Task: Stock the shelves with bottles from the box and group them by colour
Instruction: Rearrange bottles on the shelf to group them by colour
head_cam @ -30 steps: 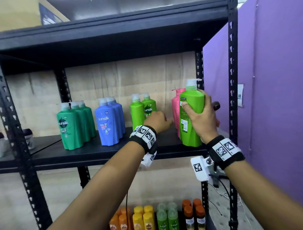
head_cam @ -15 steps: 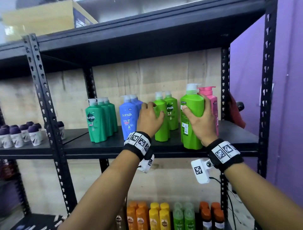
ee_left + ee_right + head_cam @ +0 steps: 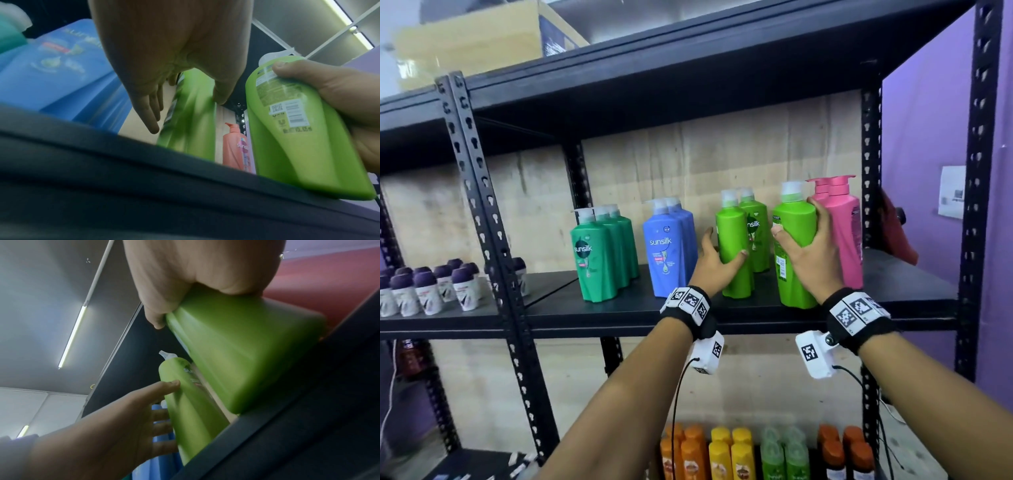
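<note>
Right now the right hand (image 3: 812, 260) grasps a lime bottle (image 3: 792, 253), upright w/ base on the shelf (image 3: 756, 313) near its front edge, twd the right end. Left hand (image 3: 717, 263) is wrapped loosely round the front lime bottle (image 3: 732, 246) of the lime pair, fingers on its left side, thumb on front. The held bottle stands just right of that pair, long axis vertical; pink bottles (image 3: 846, 233) touching behind-right. Next move prob. slides it left to close the gap.

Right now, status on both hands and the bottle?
Left hand gripping shelved lime bottle. Right hand gripping new lime bottle, base on shelf. Nothing blocking.
</note>
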Tool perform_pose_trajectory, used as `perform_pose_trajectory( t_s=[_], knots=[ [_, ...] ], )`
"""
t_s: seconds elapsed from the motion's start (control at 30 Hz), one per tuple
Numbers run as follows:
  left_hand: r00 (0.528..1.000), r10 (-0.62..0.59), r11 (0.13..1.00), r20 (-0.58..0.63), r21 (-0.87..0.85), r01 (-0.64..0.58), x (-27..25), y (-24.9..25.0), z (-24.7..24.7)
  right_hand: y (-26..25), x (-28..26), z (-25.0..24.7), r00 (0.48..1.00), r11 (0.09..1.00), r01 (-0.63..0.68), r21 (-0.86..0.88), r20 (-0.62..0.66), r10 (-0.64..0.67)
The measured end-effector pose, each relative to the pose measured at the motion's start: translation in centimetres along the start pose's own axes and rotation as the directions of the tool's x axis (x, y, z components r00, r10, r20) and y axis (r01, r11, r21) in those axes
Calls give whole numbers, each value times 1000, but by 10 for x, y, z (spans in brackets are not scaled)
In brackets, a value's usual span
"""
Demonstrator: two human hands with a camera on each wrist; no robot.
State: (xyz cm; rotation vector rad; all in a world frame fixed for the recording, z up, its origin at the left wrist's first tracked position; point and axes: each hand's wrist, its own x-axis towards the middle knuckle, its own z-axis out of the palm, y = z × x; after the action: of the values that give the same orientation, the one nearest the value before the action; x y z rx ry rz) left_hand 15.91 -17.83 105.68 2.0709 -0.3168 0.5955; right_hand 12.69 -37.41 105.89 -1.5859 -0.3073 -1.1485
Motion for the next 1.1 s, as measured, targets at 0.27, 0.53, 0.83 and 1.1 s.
perform_pose_trajectory(
  t_s=[0.27,0.53,0.83,1.1],
  knots=[
    [1000,-16,947,13,-322,19,-1,-25,15,20,1,19,995,999,-30,-17,95,32],
    [998,-53,932,44,-356,65,-1,-25,17,33,-15,26,935,986,-139,-90,315,161],
    [999,-30,982,-46,-186,21,0,-32,18,37,-13,17,895,953,-254,-166,332,297],
    [988,-128,928,-92,-361,87,-4,-26,10,36,-14,16,869,924,-293,-248,334,365]
  ],
)
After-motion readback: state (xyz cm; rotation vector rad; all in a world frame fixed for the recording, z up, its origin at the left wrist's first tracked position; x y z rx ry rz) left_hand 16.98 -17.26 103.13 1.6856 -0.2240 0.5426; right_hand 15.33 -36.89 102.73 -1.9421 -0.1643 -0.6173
